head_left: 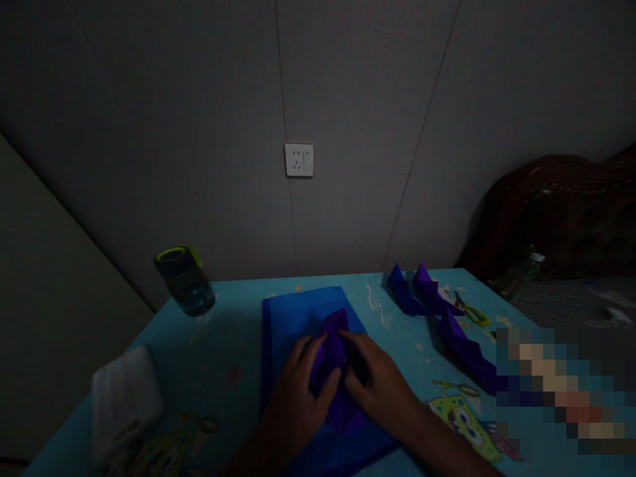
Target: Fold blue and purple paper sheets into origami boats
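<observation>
My left hand (pixel 298 391) and my right hand (pixel 380 381) meet over a partly folded piece of purple paper (pixel 332 361). Both hands have fingers pinched on its folds, the left from the left side, the right from the right. The purple paper lies on a stack of blue paper sheets (pixel 298 315) spread on the light blue table (pixel 233 331). To the right, a row of finished folded paper boats (pixel 437 308), blue and purple, runs along the table.
A glass jar with a yellow-green lid (pixel 185 281) stands at the back left. A white box-like object (pixel 124 397) lies at the front left. A wall socket (pixel 299 159) is on the wall behind. A dark wooden headboard (pixel 556 212) sits at the right.
</observation>
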Motion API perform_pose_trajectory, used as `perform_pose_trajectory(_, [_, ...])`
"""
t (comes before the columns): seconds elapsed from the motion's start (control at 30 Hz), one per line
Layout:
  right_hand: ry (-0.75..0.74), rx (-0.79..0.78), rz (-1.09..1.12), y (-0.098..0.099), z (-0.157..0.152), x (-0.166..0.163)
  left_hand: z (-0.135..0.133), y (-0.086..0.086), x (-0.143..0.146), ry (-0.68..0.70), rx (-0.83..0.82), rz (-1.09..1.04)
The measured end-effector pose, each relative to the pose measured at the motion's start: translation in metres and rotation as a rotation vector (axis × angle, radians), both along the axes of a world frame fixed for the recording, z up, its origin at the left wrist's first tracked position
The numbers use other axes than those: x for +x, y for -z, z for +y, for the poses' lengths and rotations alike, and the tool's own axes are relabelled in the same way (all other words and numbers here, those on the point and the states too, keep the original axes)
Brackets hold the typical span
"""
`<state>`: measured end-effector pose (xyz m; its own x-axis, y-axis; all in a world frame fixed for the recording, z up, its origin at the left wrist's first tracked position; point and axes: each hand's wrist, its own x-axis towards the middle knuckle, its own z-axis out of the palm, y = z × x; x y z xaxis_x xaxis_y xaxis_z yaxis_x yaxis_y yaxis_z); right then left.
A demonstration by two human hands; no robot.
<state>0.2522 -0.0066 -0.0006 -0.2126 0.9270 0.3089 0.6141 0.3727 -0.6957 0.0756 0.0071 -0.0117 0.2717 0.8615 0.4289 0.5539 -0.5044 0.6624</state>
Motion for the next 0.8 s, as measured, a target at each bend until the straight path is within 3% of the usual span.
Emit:
perform_pose_trajectory(0.53, [0.004,0.017,-0.099,0.0091,-0.007,-0.0069,0.0025,-0.004,0.0045,-0.102,0.075,-0.065])
perform_pose_trajectory(0.8, [0.161,-0.021,-0.17,0.0045,-0.0046,-0.0069,0.0018,-0.0081,0.0027,0.009,0.125,-0.053])
